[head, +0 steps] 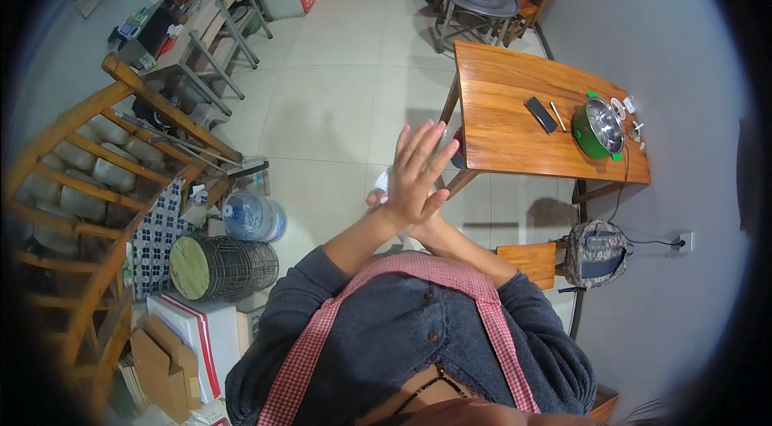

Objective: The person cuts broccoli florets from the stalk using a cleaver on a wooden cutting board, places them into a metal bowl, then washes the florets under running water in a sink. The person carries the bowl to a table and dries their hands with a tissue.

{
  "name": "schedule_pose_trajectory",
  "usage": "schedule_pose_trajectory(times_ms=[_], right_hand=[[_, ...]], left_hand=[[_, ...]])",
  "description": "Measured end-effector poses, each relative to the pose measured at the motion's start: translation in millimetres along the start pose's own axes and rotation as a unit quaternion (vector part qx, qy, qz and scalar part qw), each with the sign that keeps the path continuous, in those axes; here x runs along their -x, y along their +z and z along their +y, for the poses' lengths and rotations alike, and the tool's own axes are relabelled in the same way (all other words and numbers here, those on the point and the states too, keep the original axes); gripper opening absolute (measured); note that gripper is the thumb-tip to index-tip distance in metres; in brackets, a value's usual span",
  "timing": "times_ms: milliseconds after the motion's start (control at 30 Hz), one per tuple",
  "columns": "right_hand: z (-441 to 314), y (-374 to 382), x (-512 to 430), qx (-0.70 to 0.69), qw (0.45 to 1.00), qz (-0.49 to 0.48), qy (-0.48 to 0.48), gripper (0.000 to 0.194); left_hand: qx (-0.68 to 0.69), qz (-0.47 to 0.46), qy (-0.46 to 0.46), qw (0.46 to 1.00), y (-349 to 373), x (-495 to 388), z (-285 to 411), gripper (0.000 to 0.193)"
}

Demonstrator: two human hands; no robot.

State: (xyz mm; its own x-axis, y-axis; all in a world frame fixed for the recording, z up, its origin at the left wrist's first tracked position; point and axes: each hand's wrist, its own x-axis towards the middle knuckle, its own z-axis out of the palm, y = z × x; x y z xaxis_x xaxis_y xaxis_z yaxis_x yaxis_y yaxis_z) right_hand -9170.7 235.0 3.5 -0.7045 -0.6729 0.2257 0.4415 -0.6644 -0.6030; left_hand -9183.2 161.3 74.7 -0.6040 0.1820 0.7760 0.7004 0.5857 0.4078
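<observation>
In front of my chest my forearms converge, and the hands overlap. My left hand (417, 175) is uppermost, its back towards me and its fingers spread, holding nothing that shows on this side. Underneath lies my right hand (427, 225), mostly hidden by the left; a few of its fingertips show at the left side. Against those fingertips is a crumpled white piece, apparently tissue (382, 182), partly covered by the hands. I wear a dark grey buttoned top (386, 317) and an apron with red-and-white checked straps (416, 266).
A wooden table (500, 118) at right carries a green-sided steel pot (594, 130), a phone (541, 115) and a white stick (558, 116). Near it are a wooden stool (526, 265) and a backpack (597, 254). Leftward are a water jug (253, 216), a wire basket (241, 268) and a wooden railing (90, 148).
</observation>
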Motion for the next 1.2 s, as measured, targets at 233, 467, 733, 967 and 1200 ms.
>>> schedule_pose_trajectory(times_ms=[233,467,733,967,1200], right_hand=[[-30.6,13.3,-1.8,-0.161,0.946,0.273,0.064,0.040],[-23.6,1.4,-14.7,-0.053,0.906,0.418,-0.040,0.032],[-63.1,1.7,0.3,0.738,0.615,0.056,-0.272,0.028],[-94.9,-9.3,7.8,0.701,0.688,0.053,-0.177,0.033],[-81.0,15.7,11.3,0.765,0.594,-0.020,-0.248,0.053]], left_hand=[[-0.319,-0.062,-0.042,0.945,10.2,13.9,-20.2,0.057],[-0.440,-0.157,-0.047,0.883,33.3,16.4,-16.1,0.063],[0.028,-0.206,-0.094,0.974,21.3,41.8,-22.2,0.056],[-0.112,-0.524,-0.090,0.840,-1.3,27.4,-5.7,0.045],[0.571,-0.020,-0.434,0.697,21.8,51.6,-3.2,0.046]])
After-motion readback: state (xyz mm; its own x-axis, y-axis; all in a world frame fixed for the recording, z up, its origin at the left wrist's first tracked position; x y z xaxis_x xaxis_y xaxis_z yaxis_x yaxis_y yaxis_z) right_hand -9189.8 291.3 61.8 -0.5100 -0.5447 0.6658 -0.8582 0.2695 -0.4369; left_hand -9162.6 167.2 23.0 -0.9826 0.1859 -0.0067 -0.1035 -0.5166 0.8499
